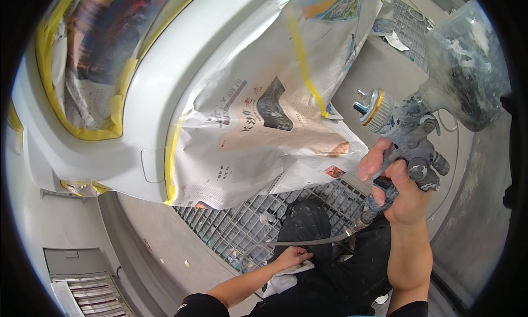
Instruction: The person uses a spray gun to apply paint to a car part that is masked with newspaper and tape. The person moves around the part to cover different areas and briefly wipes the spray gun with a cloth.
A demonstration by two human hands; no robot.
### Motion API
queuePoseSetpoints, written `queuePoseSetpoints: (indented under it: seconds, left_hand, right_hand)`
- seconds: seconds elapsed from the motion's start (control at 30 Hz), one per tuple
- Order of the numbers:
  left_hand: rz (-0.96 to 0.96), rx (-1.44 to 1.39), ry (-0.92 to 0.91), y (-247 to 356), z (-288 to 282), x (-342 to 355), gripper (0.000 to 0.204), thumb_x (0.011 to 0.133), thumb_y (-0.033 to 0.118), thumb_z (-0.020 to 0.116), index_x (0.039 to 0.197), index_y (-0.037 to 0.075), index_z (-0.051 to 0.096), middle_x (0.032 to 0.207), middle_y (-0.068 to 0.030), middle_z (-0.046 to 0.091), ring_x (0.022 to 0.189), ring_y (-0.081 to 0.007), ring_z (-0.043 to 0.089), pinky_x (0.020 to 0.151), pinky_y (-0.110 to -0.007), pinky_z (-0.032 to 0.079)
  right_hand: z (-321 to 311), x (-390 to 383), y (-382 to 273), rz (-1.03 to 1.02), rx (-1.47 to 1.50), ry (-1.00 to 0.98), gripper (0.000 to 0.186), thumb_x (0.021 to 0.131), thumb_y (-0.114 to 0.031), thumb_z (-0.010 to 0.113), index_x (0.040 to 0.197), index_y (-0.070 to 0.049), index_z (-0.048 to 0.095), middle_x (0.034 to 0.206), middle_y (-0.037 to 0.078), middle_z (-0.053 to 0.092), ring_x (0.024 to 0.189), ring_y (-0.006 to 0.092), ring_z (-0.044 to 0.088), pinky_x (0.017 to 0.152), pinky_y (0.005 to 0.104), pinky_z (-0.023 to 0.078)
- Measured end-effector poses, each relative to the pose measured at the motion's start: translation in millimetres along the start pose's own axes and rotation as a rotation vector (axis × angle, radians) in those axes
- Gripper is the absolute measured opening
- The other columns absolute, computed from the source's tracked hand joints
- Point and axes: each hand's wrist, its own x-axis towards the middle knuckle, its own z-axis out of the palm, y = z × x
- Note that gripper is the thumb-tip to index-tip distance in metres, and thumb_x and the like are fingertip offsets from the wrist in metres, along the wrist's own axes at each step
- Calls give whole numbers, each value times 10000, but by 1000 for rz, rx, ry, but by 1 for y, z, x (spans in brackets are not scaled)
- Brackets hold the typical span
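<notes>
My right hand (407, 190) is wrapped round the handle of a paint-smeared spray gun (412, 124), raised at the right with its nozzle toward the masked bumper. On top of the gun sits a translucent cup (470, 64), stained inside with grey and white. From the handle's lower end a thin grey air hose (308, 242) runs left across my knee. My left hand (291, 256) rests low by that knee, fingers closed on a crumpled white cloth (283, 281). The white car bumper (146, 113) fills the upper left, its openings covered with newspaper (247, 124) and yellow masking tape (171, 163).
Under my legs lies a metal floor grating (220, 234) bordered by grey floor panels (143, 223). A second grating (410, 31), with paper scraps on it, is at the upper right. A slatted vent (91, 295) shows at the lower left.
</notes>
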Motion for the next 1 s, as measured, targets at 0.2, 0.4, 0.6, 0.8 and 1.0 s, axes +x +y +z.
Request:
queuePoseSetpoints:
  seconds: [0.2, 0.4, 0.6, 0.8, 1.0]
  left_hand:
    - [5, 18, -10, 7, -3, -1, 355, 970, 339, 689, 844, 14, 759, 648, 7, 617, 633, -66, 528, 593, -276, 430]
    - [11, -39, -18, 13, -6, -7, 374, 981, 345, 682, 795, 25, 731, 629, 37, 589, 614, -47, 501, 573, -269, 407]
    - [0, -134, -12, 14, -6, -12, 383, 988, 359, 677, 767, 47, 702, 624, 66, 569, 596, -25, 473, 548, -258, 377]
    - [0, -42, 19, 8, -4, -7, 352, 991, 352, 669, 828, 48, 736, 646, 59, 590, 615, -33, 491, 561, -255, 388]
    - [-46, 194, 21, 54, -7, -12, 299, 978, 327, 649, 966, 47, 752, 744, 7, 676, 685, -75, 591, 654, -255, 472]
  right_hand:
    - [10, -1, 9, -20, 21, 26, 472, 975, -365, 671, 1206, 20, 525, 908, 107, 613, 856, 211, 620, 451, 208, 395]
    - [35, 4, 19, -26, -59, -61, 376, 1000, -301, 638, 1179, 17, 547, 921, 105, 622, 854, 194, 612, 499, 208, 410]
    - [63, 18, 23, -86, -35, -312, 290, 964, -204, 691, 1076, 60, 648, 877, 139, 676, 706, 167, 619, 475, 229, 426]
    - [53, 24, 17, -133, -67, -97, 276, 959, -192, 700, 1094, 38, 629, 855, 104, 668, 751, 163, 633, 497, 225, 424]
    - [15, 42, 13, -182, 96, 104, 307, 990, -231, 662, 1171, 4, 584, 868, 85, 652, 804, 174, 633, 504, 223, 412]
